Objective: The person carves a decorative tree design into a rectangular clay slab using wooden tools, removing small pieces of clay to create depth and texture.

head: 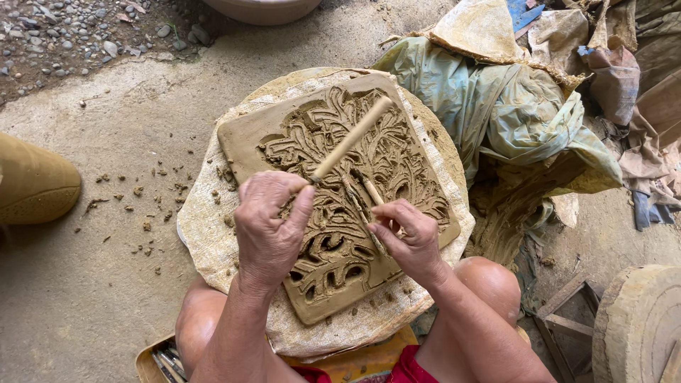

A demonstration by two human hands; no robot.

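Slanting up-right — wooden stick (pixel 351 138)

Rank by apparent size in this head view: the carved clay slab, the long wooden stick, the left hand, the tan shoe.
Largest to smallest:
1. carved clay slab
2. tan shoe (partly cut off) and left hand, too alike to rank
3. long wooden stick

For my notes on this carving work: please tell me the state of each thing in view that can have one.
Clay slab: flat on cloth, partly carved through.
Left hand: shut on long wooden stick.
Right hand: shut on short wooden tools, tips on slab.
Cloth-covered board: resting on knees.
Green sheet: crumpled.
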